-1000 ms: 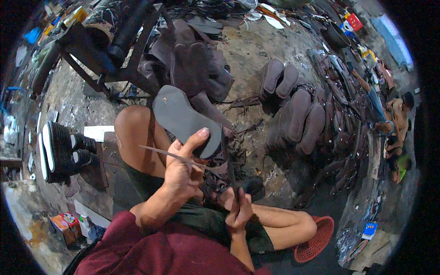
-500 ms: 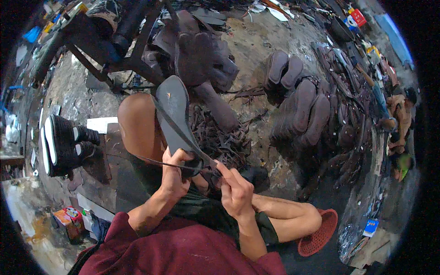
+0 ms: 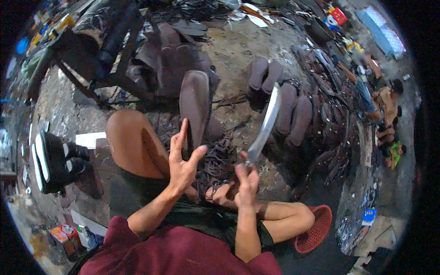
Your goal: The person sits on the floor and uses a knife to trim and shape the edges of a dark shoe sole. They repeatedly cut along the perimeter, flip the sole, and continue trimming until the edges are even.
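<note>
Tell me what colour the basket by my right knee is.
Red; the basket shows in the head view, lower right.

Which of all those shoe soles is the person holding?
The brown sole standing upright against the left hand. The other soles lie on the ground, untouched.

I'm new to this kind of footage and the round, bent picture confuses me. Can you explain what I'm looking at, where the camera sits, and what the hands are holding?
No machine here: a person works with two bare hands. The camera is worn on the head and looks down, and its wide lens bends straight edges near the rim. The person sits on a rough, littered ground, knees bent. The left hand steadies a dark shoe sole held upright. The right hand grips a long knife, blade pointing up and away, apart from the sole. More dark soles lie in a row beyond, with scrap trimmings between the legs. A red basket sits at the right, and other people sit further off.
</note>
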The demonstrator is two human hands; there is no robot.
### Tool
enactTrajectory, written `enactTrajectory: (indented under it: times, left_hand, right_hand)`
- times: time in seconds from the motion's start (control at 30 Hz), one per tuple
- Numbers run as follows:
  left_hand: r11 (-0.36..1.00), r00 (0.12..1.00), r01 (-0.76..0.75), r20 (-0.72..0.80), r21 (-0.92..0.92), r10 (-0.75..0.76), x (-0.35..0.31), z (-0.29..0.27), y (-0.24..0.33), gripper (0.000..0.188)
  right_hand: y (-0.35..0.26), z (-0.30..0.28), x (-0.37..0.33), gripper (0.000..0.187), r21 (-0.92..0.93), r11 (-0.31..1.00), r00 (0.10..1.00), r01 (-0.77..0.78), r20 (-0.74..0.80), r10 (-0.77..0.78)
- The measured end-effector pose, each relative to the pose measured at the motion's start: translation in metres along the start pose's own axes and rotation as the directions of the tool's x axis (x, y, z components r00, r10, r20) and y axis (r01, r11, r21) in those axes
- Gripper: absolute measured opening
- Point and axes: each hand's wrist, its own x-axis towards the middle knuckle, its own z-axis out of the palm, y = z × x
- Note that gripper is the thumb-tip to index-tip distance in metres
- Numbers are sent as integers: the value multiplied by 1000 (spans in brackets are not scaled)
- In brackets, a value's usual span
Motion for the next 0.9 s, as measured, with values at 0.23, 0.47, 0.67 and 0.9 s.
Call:
enactTrajectory:
  times: [0.23, 0.47, 0.67, 0.9]
  left_hand:
    - [991, 974, 117, 202, -63, -102, -3, 57, 23, 64]
    - [949, 931, 275, 289, -151, -224, 42, 58, -30, 45]
    - [872, 878, 468, 186, -144, -440, 46, 72, -111, 41]
    - [893, 889, 444, 162, -69, -429, 38, 81, -117, 36]
  right_hand:
    - [-1, 20, -7, 32, 53, 998, 989, 19, -149, -11]
    - [-74, -79, 62, 22, 15, 977, 808, 212, -565, -166]
    - [-106, -186, 143, 27, -53, 974, 788, 221, -578, -210]
    - [-78, -184, 148, 24, -120, 970, 732, 213, -637, -240]
